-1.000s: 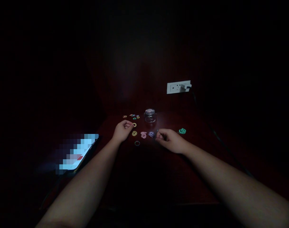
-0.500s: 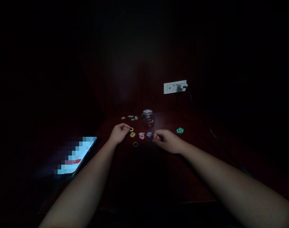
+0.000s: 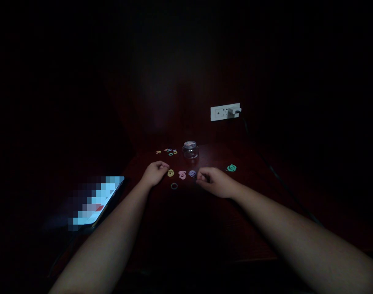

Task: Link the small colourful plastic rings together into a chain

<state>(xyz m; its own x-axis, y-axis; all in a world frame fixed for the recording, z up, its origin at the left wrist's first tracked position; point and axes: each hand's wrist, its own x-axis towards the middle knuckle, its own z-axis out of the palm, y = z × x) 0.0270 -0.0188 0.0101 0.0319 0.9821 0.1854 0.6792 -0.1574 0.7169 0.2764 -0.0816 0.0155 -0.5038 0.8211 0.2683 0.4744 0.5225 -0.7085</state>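
Observation:
My left hand (image 3: 155, 173) rests on the dark table with its fingers curled together, and no band shows in them. Just right of its fingertips lies a pile of yellow hair ties (image 3: 170, 173). Pink hair ties (image 3: 182, 175) and purple hair ties (image 3: 192, 174) follow to the right in separate piles. Beside the purple pile, my right hand (image 3: 216, 181) is loosely closed on the table, with nothing visible in its curled fingers. A single dark-looking hair tie (image 3: 174, 186) lies nearer to me. Green hair ties (image 3: 232, 168) form a pile beyond my right hand.
A clear lidded jar (image 3: 190, 150) stands behind the piles. Several mixed hair ties (image 3: 170, 154) lie scattered to its left. A lit phone (image 3: 105, 200) is at the left. On the back wall, a socket (image 3: 225, 112) holds a plug; a cable runs down the right.
The yellow hair tie that was at my left fingertips no longer shows apart from the yellow pile. My right hand has kept its place. The view has shifted slightly.

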